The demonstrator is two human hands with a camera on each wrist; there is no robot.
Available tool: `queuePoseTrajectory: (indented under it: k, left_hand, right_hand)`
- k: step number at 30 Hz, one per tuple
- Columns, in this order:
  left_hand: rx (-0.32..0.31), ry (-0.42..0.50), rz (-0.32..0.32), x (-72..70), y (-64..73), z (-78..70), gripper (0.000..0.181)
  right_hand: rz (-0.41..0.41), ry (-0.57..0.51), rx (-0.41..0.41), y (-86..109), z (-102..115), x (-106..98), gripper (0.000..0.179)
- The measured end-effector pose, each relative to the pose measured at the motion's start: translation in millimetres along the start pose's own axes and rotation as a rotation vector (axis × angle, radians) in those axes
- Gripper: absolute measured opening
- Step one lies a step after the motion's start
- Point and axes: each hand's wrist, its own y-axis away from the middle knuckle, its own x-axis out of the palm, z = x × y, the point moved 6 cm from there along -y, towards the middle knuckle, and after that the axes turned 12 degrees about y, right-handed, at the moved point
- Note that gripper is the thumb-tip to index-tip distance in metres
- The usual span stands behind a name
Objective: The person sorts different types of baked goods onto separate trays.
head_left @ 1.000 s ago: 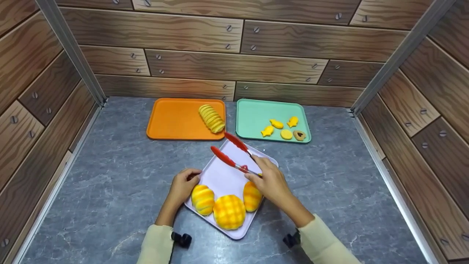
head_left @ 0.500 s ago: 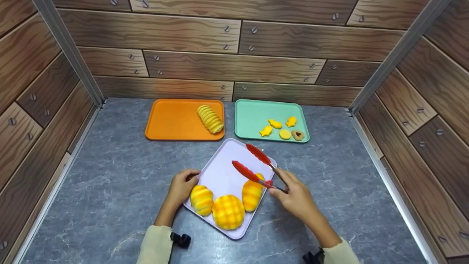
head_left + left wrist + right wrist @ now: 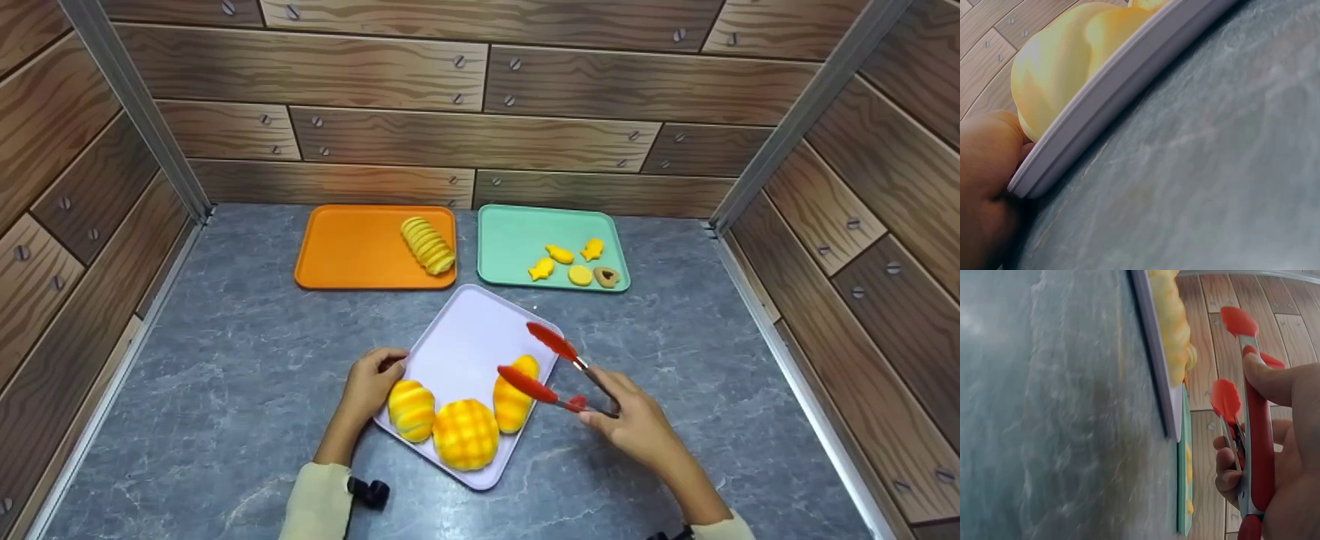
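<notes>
My left hand [image 3: 371,381] grips the left edge of a lilac tray [image 3: 454,330], which lies turned at an angle on the table. On the tray's near part sit a striped bun [image 3: 411,412], a round checkered bun [image 3: 466,436] and an oblong bun [image 3: 511,412]. In the left wrist view, the left hand [image 3: 985,163] meets the rim close beside a bun [image 3: 1058,67]. My right hand [image 3: 641,426] holds red-tipped tongs [image 3: 553,342], spread apart with nothing between the tips. One tip overlaps the oblong bun in the head view. The right wrist view shows fingers and thumb around the tongs [image 3: 1261,450].
Behind the lilac tray is an orange tray [image 3: 349,247] with a ridged bread roll [image 3: 427,246]. Beside it, a green tray [image 3: 517,229] bears fish-shaped crackers [image 3: 541,269], a round yellow cookie [image 3: 580,275] and a heart-centred cookie [image 3: 606,277]. Wood-patterned walls [image 3: 375,71] enclose the table.
My right hand has drawn the tongs back to the right and toward me, from over the tray's middle to its right edge. The left hand and the buns keep their places.
</notes>
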Motion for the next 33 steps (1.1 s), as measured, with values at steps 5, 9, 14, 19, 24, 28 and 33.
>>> queuePoseTrajectory:
  k: [5,9,14,19,24,28,33]
  left_hand:
    - [-0.005,-0.005,-0.001,-0.5,0.8,0.2,0.020]
    - [-0.006,-0.003,0.001,-0.4,1.0,0.3,0.020]
    - [0.006,0.008,0.000,-0.3,0.4,0.0,0.019]
    - [0.003,0.000,-0.003,-0.9,0.4,0.7,0.019]
    - [0.004,-0.001,-0.001,-0.7,0.8,0.6,0.019]
    - [0.015,0.012,0.001,-1.0,0.7,-0.3,0.019]
    - [0.017,0.006,-0.001,-0.9,1.5,-1.1,0.019]
  right_hand:
    - [0.044,0.077,-0.035,1.9,-7.9,4.3,0.076]
    - [0.072,0.135,-0.050,2.8,-11.4,4.0,0.077]
    - [0.107,0.181,-0.049,3.2,-13.9,1.8,0.078]
    - [0.121,0.208,-0.058,3.0,-14.6,1.0,0.079]
    - [0.115,0.220,-0.062,1.9,-14.9,4.2,0.078]
    - [0.052,0.212,-0.070,-0.3,-14.6,9.6,0.075]
    - [0.023,0.185,-0.006,-8.3,-13.1,16.4,0.079]
